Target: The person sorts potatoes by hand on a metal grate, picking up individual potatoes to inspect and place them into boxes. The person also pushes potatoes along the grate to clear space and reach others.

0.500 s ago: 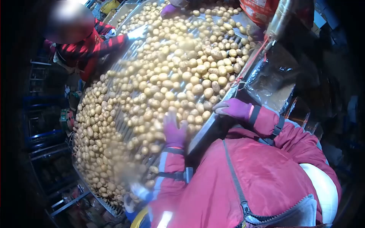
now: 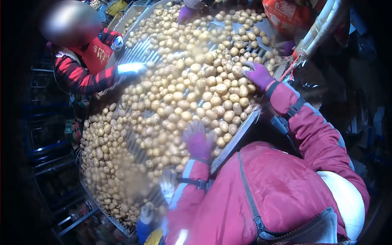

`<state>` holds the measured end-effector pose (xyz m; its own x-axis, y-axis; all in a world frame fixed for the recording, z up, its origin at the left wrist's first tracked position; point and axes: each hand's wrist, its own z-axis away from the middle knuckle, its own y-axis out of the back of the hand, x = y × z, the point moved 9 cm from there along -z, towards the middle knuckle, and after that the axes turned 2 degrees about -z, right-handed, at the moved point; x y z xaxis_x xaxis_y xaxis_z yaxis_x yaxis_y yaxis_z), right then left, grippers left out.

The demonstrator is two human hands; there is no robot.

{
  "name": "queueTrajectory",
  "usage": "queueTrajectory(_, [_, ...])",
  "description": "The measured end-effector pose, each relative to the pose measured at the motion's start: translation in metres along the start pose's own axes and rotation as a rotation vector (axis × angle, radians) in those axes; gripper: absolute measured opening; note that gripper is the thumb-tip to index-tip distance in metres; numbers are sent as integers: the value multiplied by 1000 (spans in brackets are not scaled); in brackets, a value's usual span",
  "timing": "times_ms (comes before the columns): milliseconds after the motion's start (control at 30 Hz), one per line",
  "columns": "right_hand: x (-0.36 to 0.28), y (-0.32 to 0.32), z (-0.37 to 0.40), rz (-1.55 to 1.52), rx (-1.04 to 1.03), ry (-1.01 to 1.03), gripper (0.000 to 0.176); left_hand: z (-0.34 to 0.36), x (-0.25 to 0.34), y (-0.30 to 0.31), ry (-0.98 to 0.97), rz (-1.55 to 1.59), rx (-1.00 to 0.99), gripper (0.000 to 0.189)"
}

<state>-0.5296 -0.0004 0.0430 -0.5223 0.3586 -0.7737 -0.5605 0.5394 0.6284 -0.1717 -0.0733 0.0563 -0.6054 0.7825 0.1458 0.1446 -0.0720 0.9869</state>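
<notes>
A wide layer of potatoes covers a slatted metal sorting table. In a purple glove with pale fingertips, my left hand lies over the potatoes by the near edge, fingers spread and slightly blurred. My right hand, gloved the same way, reaches across the right side of the table. Its fingers are apart and touch potatoes at the right edge of the layer; no potato shows clearly in its grasp.
A co-worker in a checked sleeve reaches in from the left with a white glove. Other gloved hands show at the top and near my left forearm. A red bag and pale pole stand top right. The metal rim runs before me.
My right hand has gone from the table rim up and forward onto the potatoes. My left hand has shifted slightly right. The co-worker's white glove has drawn back, and another glove appears beside my left forearm.
</notes>
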Motion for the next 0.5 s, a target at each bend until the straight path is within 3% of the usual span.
queueTrajectory(33, [15, -9, -16, -48, 4, -47, 53, -5, -7, -14, 4, -2, -44, 70])
queueTrajectory(133, [8, -55, -28, 253, -81, 98, 57, -40, -8, -39, 44, -59, -30, 74])
queueTrajectory(200, [-12, -63, -27, 468, -129, -31, 55, -54, -14, -54, 89, -162, -96, 80])
queueTrajectory(267, [-2, -73, -34, 89, -189, -32, 49, -62, -21, -53, 103, -116, -216, 81])
queueTrajectory(333, [-10, -77, -28, -352, -410, -96, 45, -70, -34, -41, 103, 14, -90, 79])
queueTrajectory(400, [-33, -58, -10, -756, -472, -104, 31, -75, -53, -32, 101, 140, 45, 76])
queueTrajectory(433, [-46, -48, 0, -954, -511, -117, 26, -74, -62, -27, 102, 21, 92, 71])
queueTrajectory(467, [-60, -48, 30, -1367, -726, -553, 28, -73, -70, -21, 108, -98, 139, 66])
queueTrajectory(500, [-59, -45, 47, -1382, -713, -682, 27, -77, -86, -18, 255, 16, 178, 62])
